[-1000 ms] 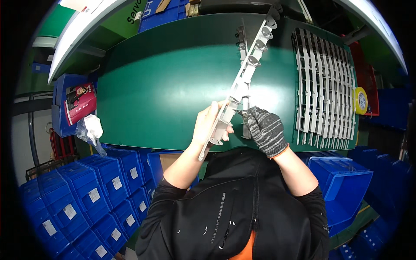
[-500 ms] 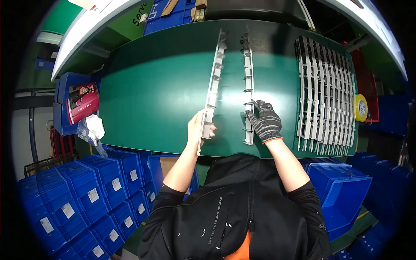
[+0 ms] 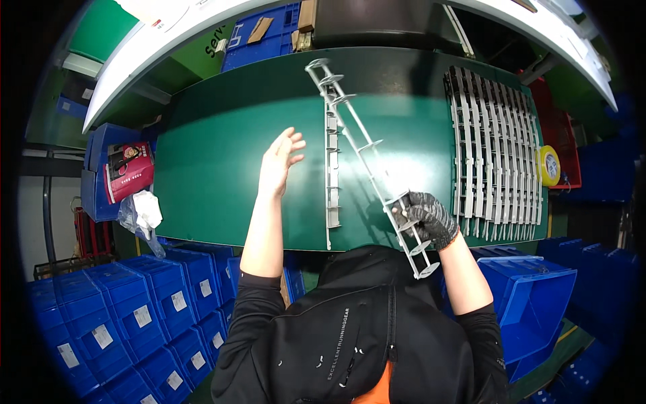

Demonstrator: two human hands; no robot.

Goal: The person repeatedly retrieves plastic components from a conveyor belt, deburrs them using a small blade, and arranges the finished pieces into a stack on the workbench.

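Observation:
My right hand (image 3: 431,219), in a dark grey knitted glove, is closed around a long pale-grey ladder-like strip (image 3: 371,145) near its lower end. The strip is lifted and slanted, its far end up and to the left, its near end over the front edge of the table. A second strip (image 3: 333,176) of similar kind lies lengthwise on the green table (image 3: 222,175); the raised strip crosses above its far part. My bare left hand (image 3: 276,165) hovers left of the lying strip, fingers apart, holding nothing.
Several similar strips (image 3: 496,155) lie side by side at the table's right, beside a yellow tape roll (image 3: 550,165). A blue bin (image 3: 96,176) with a red packet (image 3: 129,168) stands at the left. Blue crates (image 3: 145,296) are stacked lower left; another blue crate (image 3: 538,310) sits lower right.
My right hand has lifted the right-hand strip off the table and tilted it leftward. My left hand has let go of the other strip, now lying on the table, and moved left and away.

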